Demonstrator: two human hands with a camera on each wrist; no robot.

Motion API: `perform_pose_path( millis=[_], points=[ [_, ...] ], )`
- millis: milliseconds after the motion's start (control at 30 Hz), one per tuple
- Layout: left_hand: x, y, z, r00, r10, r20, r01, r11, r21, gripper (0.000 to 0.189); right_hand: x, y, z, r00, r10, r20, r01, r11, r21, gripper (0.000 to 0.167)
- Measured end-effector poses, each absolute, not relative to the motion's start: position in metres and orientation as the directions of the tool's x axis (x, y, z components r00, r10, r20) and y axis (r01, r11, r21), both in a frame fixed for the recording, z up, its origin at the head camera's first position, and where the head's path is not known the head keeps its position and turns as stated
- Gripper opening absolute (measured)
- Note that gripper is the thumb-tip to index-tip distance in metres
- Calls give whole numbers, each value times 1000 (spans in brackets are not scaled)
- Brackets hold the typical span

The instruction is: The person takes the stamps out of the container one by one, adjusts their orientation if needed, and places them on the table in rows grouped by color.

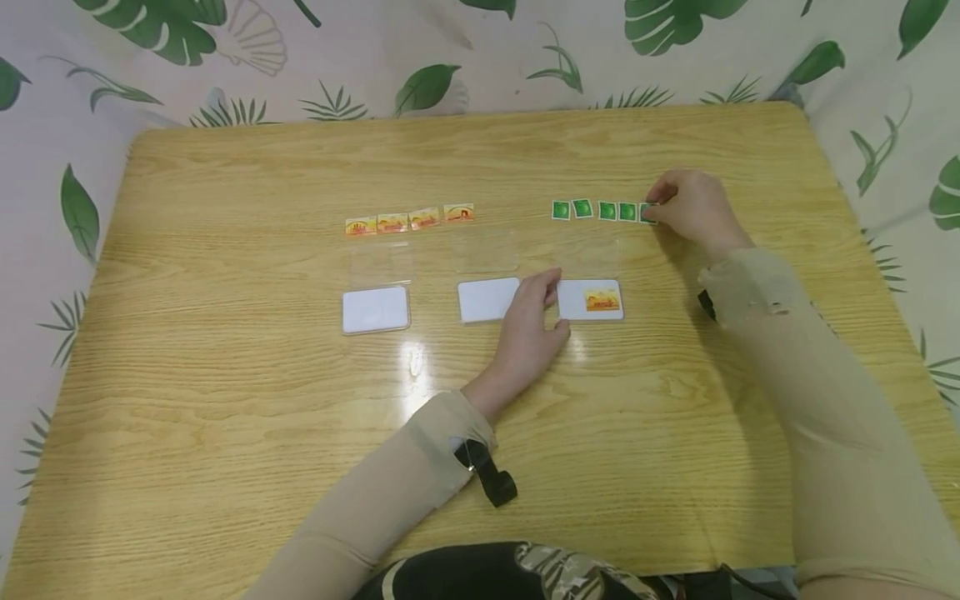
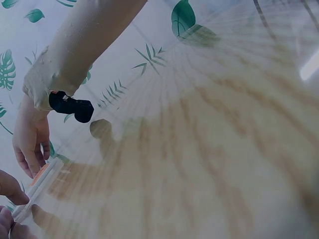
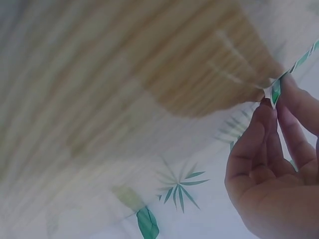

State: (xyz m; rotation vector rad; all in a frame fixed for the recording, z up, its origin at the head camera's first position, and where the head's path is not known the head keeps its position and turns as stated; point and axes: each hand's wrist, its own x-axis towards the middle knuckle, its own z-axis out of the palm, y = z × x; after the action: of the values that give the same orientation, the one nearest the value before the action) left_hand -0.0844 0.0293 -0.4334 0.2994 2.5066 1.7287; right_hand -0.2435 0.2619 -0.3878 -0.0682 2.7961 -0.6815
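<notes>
My right hand (image 1: 693, 208) pinches the rightmost small green stamp (image 1: 647, 213) between fingertips and thumb. In the right wrist view that green stamp (image 3: 275, 92) is tilted up between the fingers. Several more green stamps (image 1: 607, 211) lie in a row to its left. My left hand (image 1: 531, 327) holds the left end of the right-hand white card in a thin clear case (image 1: 572, 300), thumb at the near edge and fingers at the far edge. An orange-and-yellow stamp (image 1: 602, 301) sits on the right part of that card.
Two more white cards, one at the left (image 1: 376, 309) and one in the middle (image 1: 483, 300), lie on the wooden table (image 1: 225, 375). Clear lids (image 1: 382, 263) lie beyond the cards. Several orange-and-yellow stamps (image 1: 392, 222) form a row at the back left.
</notes>
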Motion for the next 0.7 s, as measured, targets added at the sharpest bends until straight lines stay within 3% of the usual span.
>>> perform_pose_path(
  millis=[700],
  points=[
    [-84, 29, -434, -977, 207, 45, 116, 347, 931, 61, -241, 267, -383, -957, -143, -254, -12, 890, -456, 28]
  ],
)
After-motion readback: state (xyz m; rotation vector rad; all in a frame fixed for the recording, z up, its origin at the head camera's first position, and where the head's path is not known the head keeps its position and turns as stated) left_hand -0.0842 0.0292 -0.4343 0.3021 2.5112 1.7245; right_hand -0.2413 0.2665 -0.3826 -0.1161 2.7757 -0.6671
